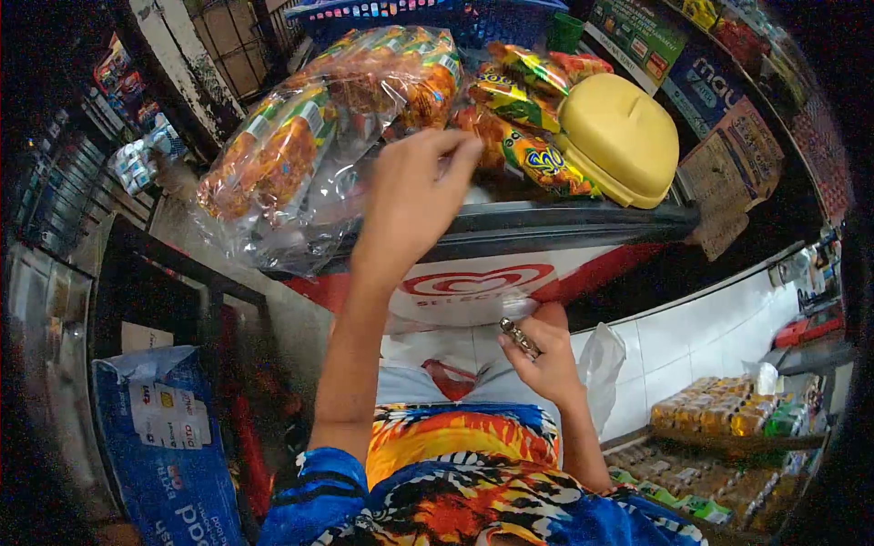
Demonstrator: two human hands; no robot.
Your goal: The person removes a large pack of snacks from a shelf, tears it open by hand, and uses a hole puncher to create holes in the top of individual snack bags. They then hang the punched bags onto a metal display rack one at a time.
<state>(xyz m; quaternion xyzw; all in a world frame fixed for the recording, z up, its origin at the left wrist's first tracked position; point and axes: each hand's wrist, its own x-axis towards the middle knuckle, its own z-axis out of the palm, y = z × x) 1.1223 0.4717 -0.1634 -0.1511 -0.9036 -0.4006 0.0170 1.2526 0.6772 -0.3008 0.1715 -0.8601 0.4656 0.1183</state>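
My left hand (414, 196) hovers over the freezer's front edge, its fingers curled and slightly blurred. Whatever they may hold is hidden from me. Just behind it lies a large clear plastic bag (314, 205) filled with orange snack packs (264, 164). Loose yellow and orange snack packs (519, 100) are heaped to the right of that hand. Lower down, in front of the freezer, my right hand (546, 359) is closed around a small metallic tool (519, 338), whose exact kind I cannot make out. A crumpled clear plastic bag (601, 364) hangs beside my right wrist.
A yellow lidded container (624, 136) sits on the freezer (482, 287) at the right. Behind stands a blue basket (419, 20). A blue printed bag (164, 437) is at lower left. Packed bottles (728, 405) fill the lower right.
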